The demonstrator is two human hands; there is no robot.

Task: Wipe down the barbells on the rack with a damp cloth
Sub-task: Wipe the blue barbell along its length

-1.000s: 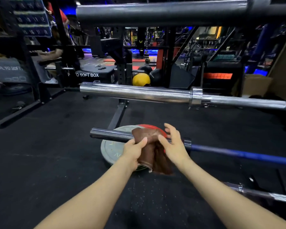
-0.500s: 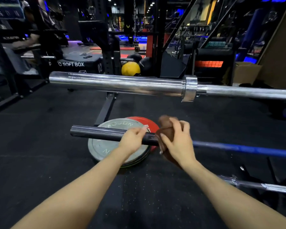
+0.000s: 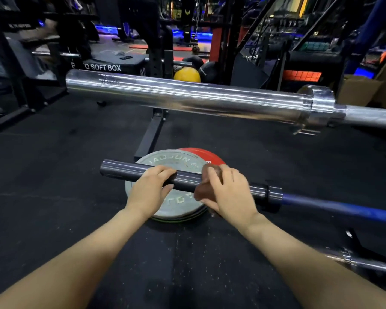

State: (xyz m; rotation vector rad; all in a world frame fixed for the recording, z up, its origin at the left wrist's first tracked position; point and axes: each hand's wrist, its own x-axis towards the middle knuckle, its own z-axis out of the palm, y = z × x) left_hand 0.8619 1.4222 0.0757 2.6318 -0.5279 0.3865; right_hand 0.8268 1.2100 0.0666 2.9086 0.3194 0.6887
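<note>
A barbell with a dark sleeve (image 3: 120, 171) and a blue shaft runs across the middle of the view. My left hand (image 3: 151, 188) grips the dark sleeve, fingers over the top and thumb underneath. Just to its right, my right hand (image 3: 228, 192) holds a brown cloth (image 3: 202, 191) wrapped round the same sleeve. Above hangs a chrome barbell (image 3: 187, 97) with a thick shiny sleeve and collar. A third chrome bar (image 3: 366, 263) shows at the lower right edge.
Under the dark sleeve, a grey weight plate (image 3: 176, 160) lies stacked over a red plate (image 3: 204, 153) on the black rubber floor. A black rack foot (image 3: 151, 134) stands behind. Farther back are a black soft box (image 3: 112, 65) and a yellow ball (image 3: 187, 75).
The cloth went from both hands to my right hand alone and slid right along the dark sleeve. My left hand took hold of the bare sleeve. The view moved closer and lower.
</note>
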